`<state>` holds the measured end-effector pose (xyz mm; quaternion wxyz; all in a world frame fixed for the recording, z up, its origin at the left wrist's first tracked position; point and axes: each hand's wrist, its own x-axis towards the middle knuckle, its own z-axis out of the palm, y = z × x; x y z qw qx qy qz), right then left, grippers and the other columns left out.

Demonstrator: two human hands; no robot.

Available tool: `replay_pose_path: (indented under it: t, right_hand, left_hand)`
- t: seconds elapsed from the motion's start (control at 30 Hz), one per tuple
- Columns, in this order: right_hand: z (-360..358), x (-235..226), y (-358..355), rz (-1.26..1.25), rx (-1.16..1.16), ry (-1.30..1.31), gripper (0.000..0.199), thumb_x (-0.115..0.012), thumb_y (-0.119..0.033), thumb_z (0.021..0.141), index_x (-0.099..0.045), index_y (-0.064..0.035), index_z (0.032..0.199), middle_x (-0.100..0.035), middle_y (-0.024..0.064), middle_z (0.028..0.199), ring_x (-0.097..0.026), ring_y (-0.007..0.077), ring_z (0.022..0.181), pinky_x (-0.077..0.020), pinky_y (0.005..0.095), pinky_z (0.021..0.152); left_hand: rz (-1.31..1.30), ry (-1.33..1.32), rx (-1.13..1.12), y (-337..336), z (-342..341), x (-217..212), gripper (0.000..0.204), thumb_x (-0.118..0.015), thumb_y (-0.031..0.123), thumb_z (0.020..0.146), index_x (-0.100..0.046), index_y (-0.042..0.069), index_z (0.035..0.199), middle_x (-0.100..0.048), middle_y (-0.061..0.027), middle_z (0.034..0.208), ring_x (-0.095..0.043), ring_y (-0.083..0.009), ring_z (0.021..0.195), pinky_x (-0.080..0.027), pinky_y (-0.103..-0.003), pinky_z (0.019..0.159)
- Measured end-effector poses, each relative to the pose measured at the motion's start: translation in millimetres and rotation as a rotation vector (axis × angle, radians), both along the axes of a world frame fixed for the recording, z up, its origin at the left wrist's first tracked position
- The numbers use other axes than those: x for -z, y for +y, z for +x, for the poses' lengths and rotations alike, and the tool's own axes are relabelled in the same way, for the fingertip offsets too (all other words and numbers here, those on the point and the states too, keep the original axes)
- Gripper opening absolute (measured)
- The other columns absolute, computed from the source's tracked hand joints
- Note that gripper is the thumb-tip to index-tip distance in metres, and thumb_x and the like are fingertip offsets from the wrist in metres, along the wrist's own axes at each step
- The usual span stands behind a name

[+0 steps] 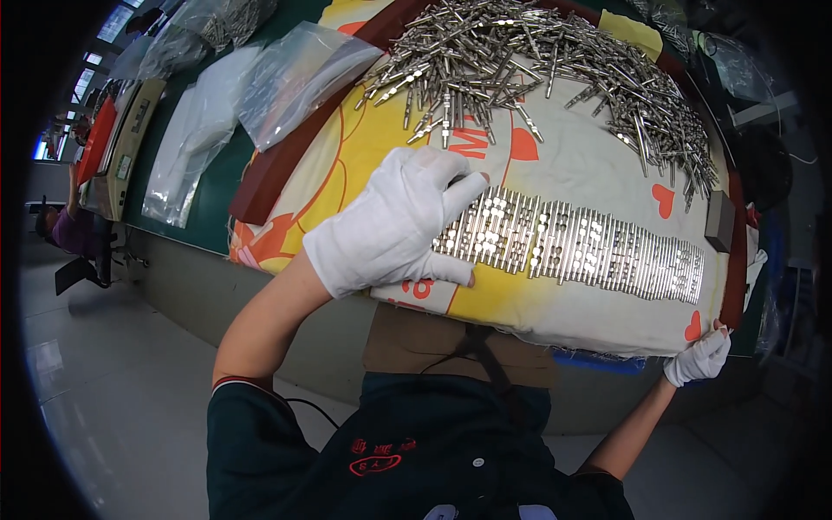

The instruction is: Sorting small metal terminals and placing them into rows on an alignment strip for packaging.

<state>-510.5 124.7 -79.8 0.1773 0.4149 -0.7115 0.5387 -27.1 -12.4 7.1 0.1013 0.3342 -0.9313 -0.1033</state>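
Note:
A row of slim shiny metal rods [572, 243] lies side by side on a patterned cloth [555, 139]. My left hand [399, 217], in a white glove with bare fingertips, spans the row's left end. Its thumb is at the near ends of the rods and its fingers are at the far ends; the palm hides what lies beneath. At the cloth's near right corner, my right hand [700, 357], gloved the same way, is closed at the end of a dark red wooden rail [735, 277]. Its fingers are partly hidden.
A large loose heap of similar metal rods [520, 43] covers the far side. A small dark block [718, 221] stands against the right rail. Clear plastic bags [303, 78] lie on the green table [160, 152] at left, near a beige device [130, 147]. Another person [78, 230] sits far left.

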Motion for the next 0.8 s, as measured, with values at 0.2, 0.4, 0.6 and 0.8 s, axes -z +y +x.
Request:
replay_pose_path:
  t: [0.2,0.4,0.6,0.8]
  right_hand:
    - [-3.4,-2.7,0.4,0.096,-0.007,-0.053,0.027,-0.053,-0.014,0.099,-0.068,0.0077,0.093,-0.066,0.0058,0.079,-0.050,0.0090,0.064,-0.0415,0.0244,0.061]
    - [-10.0,-1.5,-3.8,0.034,-0.087,0.049,0.027,-0.052,-0.014,0.099,-0.068,0.0059,0.092,-0.068,0.0072,0.080,-0.056,0.0118,0.068,-0.0447,0.0259,0.065]
    - [-34.7,-0.6,1.5,0.148,-0.057,-0.050,0.031,-0.049,-0.018,0.100,-0.067,0.0064,0.093,-0.069,0.0089,0.084,-0.060,0.0137,0.073,-0.0470,0.0261,0.070]
    - [-34.5,-1.3,-3.9,0.143,-0.116,-0.021,0.028,-0.049,-0.015,0.098,-0.066,0.0057,0.092,-0.069,0.0089,0.085,-0.062,0.0144,0.077,-0.0479,0.0261,0.073]
  left_hand:
    - [-0.148,0.187,-0.146,27.6,31.0,-16.9,0.079,-0.065,0.057,0.078,-0.051,0.002,0.132,-0.054,-0.0150,0.115,-0.052,-0.0335,0.104,-0.039,-0.044,0.093]
    - [-0.253,0.267,-0.317,68.0,79.1,5.6,0.042,-0.079,0.022,0.069,-0.061,0.006,0.103,-0.055,-0.0096,0.094,-0.054,-0.0294,0.085,-0.043,-0.042,0.076]
    - [-0.255,0.320,-0.273,72.3,90.8,20.7,0.034,-0.076,0.020,0.074,-0.062,0.008,0.103,-0.052,-0.0082,0.086,-0.053,-0.0273,0.077,-0.040,-0.040,0.068]
    - [-0.276,0.248,-0.402,63.8,74.5,24.4,0.034,-0.074,0.027,0.076,-0.061,0.009,0.102,-0.048,-0.0086,0.082,-0.051,-0.0278,0.073,-0.038,-0.040,0.064]
